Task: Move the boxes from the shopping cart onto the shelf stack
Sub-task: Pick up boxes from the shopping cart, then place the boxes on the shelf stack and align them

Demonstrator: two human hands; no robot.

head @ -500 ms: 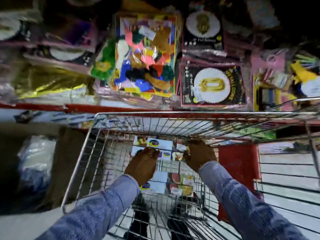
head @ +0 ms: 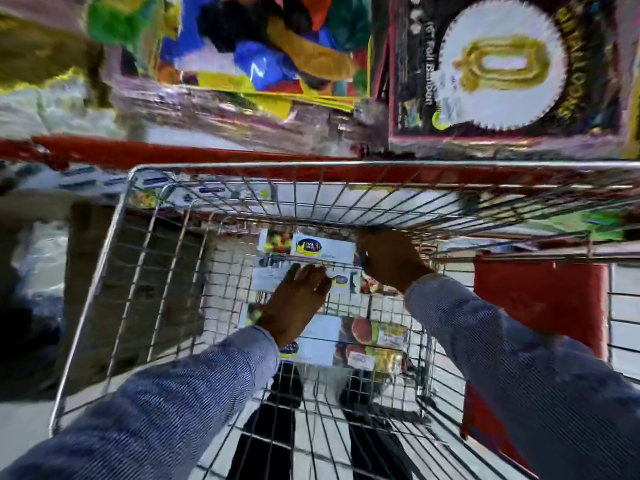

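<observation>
Shelves (head: 242,147) of party goods rise behind a wire cart (head: 145,258). Inside it, the left hand (head: 294,303) lies flat and spread on a box (head: 322,249); the right hand (head: 391,259) curls over that box's far right corner. More boxes (head: 346,344) lie nearer, below both hands.

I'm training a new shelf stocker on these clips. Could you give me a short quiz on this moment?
1. True or false: both hands are inside the silver wire shopping cart.
2. Which hand lies flat on the white printed boxes? A) left hand B) right hand
3. Fill in: the black balloon package on the shelf shows a gold digit ___.

Key: 1 true; 2 A; 3 zero (0). Whether the right hand has actually closed on the far box cannot be told.
</observation>
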